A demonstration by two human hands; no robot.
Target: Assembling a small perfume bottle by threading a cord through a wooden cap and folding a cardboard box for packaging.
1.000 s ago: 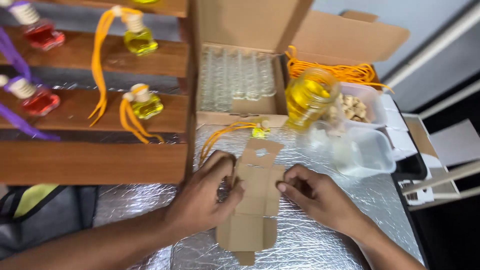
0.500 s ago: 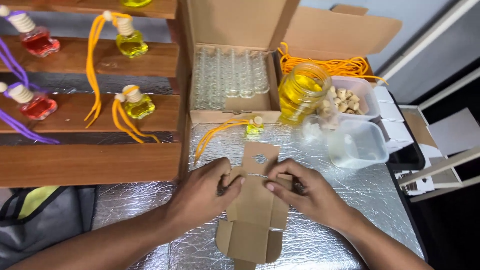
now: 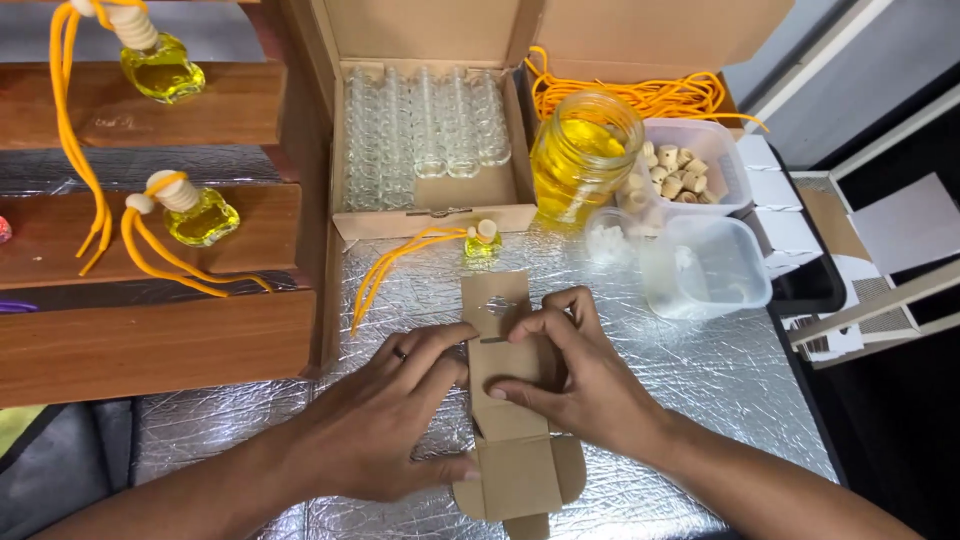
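A flat brown cardboard box blank point(image 3: 512, 470) lies on the silver foil table top point(image 3: 720, 380). My left hand point(image 3: 385, 420) grips its left edge, thumb under the lower flap. From the right, my right hand point(image 3: 575, 375) presses on the blank's middle with its fingers curled over the fold. Just beyond the blank stands a small glass bottle of yellow liquid point(image 3: 483, 243) with a wooden cap and an orange cord point(image 3: 395, 265).
An open cardboard box point(image 3: 430, 195) of several empty small glass bottles stands behind. A jar of yellow liquid point(image 3: 585, 150), a tub of wooden caps point(image 3: 690, 170) and a clear lidded tub point(image 3: 705, 265) sit at right. Wooden steps point(image 3: 150, 330) at left carry filled bottles.
Both hands have closed in on the cardboard blank's middle; the right hand has moved left over it and folds a panel. The view has shifted downward.
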